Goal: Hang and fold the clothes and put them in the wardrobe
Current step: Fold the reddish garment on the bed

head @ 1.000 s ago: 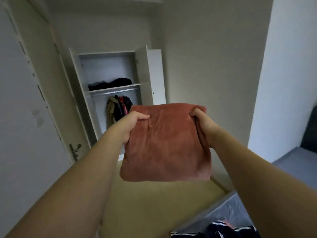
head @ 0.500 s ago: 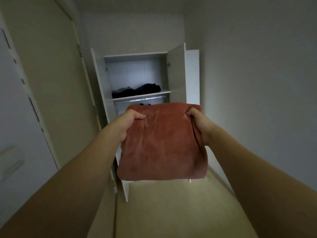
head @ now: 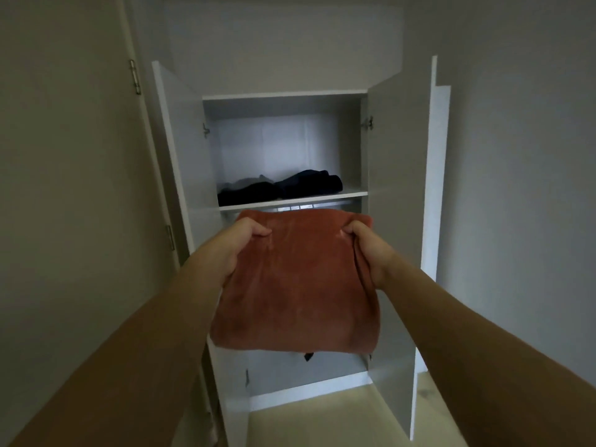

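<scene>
Hinged room door [head: 80, 188] fills the left edge of the frame. Next to it stands the white wardrobe [head: 400, 188], both doors swung open. On its upper shelf [head: 290, 200], above centre frame, lie dark folded clothes [head: 280, 187]. Left hand [head: 240, 245], at centre left, pinches the upper left corner of a folded rust-red cloth [head: 296, 285], thumb on top; its grip holds that cloth. The cloth hangs in mid-air at centre frame, in front of the wardrobe opening and just below the shelf edge. Right hand [head: 367, 246], at centre right, grips the cloth's upper right corner, fingers curled round the fabric.
</scene>
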Available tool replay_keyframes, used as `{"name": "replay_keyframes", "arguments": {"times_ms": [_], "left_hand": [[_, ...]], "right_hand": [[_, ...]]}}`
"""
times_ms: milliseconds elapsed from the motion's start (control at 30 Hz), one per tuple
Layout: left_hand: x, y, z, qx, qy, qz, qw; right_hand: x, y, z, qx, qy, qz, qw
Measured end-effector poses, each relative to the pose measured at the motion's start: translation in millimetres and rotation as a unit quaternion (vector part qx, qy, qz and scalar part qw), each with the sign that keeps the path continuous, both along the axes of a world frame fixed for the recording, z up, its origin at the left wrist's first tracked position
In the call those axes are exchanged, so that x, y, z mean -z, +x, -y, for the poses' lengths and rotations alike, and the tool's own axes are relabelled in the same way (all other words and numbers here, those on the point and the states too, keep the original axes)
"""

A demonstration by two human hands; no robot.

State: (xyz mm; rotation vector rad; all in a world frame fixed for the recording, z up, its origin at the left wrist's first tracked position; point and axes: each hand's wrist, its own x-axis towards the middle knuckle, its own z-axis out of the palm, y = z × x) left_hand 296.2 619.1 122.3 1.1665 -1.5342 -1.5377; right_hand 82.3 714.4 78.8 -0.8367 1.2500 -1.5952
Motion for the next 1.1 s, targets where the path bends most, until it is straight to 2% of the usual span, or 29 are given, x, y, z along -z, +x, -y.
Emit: {"name": "replay_keyframes", "arguments": {"times_ms": [200, 333, 533, 767, 867, 967, 1100], "left_hand": [[-8.2, -102.8, 168.7, 0.006, -0.034, 0.011, 0.999], [-19.0, -163.3, 297.1, -0.005, -0.078, -0.007, 0.997], [-83.1, -230.6, 479.6, -0.068, -0.120, -0.035, 0.990], [-153.2, -281.4, 687.5, -0.120, -0.184, -0.103, 0.970], [-162.1, -313.9, 779.1, -0.136, -0.198, -0.136, 0.961], [-168.7, -352.8, 865.8, -0.128, -0.195, -0.130, 0.964], [-168.9, -406.0, 965.2, -0.116, -0.193, -0.145, 0.964]], "right_hand": [[-6.7, -105.8, 173.9, 0.032, -0.010, -0.010, 0.999], [-21.9, -167.3, 304.7, 0.029, -0.051, -0.006, 0.998], [-102.7, -234.4, 491.9, 0.001, -0.079, -0.015, 0.997], [-194.2, -280.0, 703.2, -0.032, -0.103, -0.080, 0.991], [-205.1, -306.5, 792.4, -0.002, -0.110, -0.091, 0.990], [-207.6, -340.4, 874.5, 0.048, -0.086, -0.118, 0.988], [-208.9, -388.2, 977.8, 0.107, -0.052, -0.190, 0.975]]}}
